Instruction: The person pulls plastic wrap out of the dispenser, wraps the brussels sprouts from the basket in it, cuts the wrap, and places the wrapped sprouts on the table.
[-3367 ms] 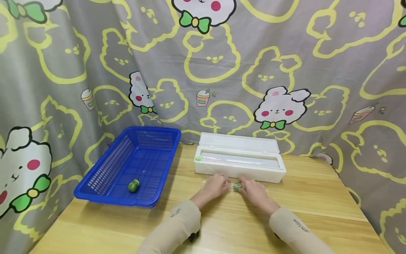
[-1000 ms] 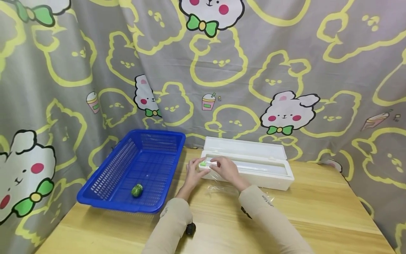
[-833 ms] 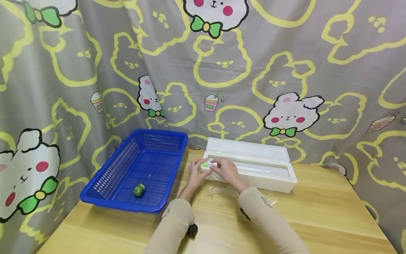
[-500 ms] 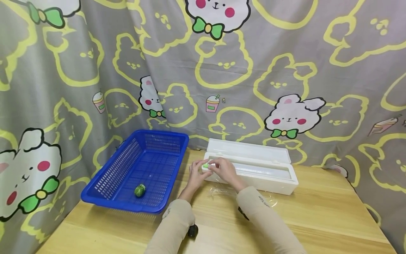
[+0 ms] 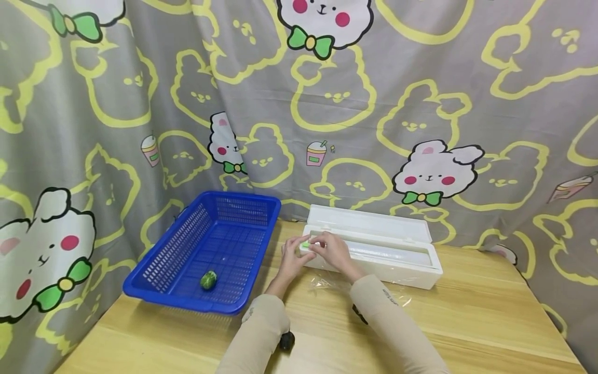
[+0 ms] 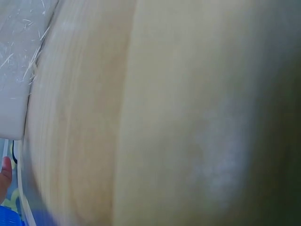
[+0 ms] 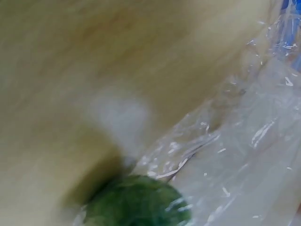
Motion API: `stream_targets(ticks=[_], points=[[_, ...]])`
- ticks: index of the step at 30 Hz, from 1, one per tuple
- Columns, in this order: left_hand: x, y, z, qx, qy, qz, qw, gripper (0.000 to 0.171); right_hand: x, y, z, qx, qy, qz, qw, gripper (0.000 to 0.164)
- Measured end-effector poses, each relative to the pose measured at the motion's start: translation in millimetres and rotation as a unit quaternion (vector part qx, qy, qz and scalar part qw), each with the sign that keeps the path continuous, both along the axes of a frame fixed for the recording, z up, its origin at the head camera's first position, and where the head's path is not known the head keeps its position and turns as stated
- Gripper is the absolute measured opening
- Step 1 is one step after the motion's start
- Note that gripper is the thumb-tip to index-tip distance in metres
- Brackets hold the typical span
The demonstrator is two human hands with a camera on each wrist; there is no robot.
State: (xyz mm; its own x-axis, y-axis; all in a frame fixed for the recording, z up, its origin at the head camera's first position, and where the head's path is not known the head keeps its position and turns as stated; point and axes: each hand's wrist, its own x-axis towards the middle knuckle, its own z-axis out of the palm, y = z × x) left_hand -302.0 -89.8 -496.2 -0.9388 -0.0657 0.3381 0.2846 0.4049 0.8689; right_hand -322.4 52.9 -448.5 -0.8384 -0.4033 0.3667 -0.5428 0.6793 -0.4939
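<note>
A white cling film dispenser [image 5: 388, 274] stands with its lid up and a roll [image 5: 385, 254] inside. At its left end sits a green slide cutter [image 5: 305, 244]. My left hand [image 5: 290, 258] grips that end, thumb in front and fingers curved about the corner. The thumb and forefinger of my right hand [image 5: 335, 253] pinch at the cutter, partly covering it. Clear cling film [image 5: 323, 283] spreads from the box onto the table under my right forearm. A round green vegetable [image 7: 138, 205] lies by the film in the right wrist view; the forearm hides it in the head view.
A blue plastic basket [image 5: 135, 285] stands on the left, holding one small green vegetable [image 5: 208, 280]. The wooden table [image 5: 490, 311] reaches back to a patterned curtain [image 5: 345, 104]. Dark wrist gear [image 5: 287, 341] shows under the left sleeve.
Both hands have left the green vegetable in front of the dispenser and moved to the box's left end. Over the last second they stay there, while the whole head view shifts slightly right.
</note>
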Motion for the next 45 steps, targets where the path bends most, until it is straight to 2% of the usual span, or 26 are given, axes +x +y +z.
stream_targets(ticks=[8, 17, 25, 38, 45], points=[[-0.6, 3, -1.6, 0.006, -0.004, 0.002, 1.0000, 0.052, 3.6, 7, 1.5, 0.012, 0.029, -0.003, 0.999, 0.015], [-1.7, 8, -1.0, -0.003, -0.006, 0.000, 1.0000, 0.052, 4.1, 13, -0.1, 0.018, 0.111, -0.001, 0.994, 0.011], [-2.8, 11, -1.7, -0.013, 0.005, 0.001, 0.9999, 0.051, 5.3, 18, -4.4, 0.033, 0.158, 0.004, 0.987, 0.009], [-3.5, 10, -0.6, -0.013, -0.008, 0.007, 0.9999, 0.051, 9.9, 22, -5.9, 0.062, 0.164, -0.008, 0.984, 0.010], [-1.0, 0, 1.6, 0.000, -0.026, 0.010, 0.9996, 0.052, 11.3, 47, -4.8, 0.084, 0.174, -0.012, 0.981, 0.011]])
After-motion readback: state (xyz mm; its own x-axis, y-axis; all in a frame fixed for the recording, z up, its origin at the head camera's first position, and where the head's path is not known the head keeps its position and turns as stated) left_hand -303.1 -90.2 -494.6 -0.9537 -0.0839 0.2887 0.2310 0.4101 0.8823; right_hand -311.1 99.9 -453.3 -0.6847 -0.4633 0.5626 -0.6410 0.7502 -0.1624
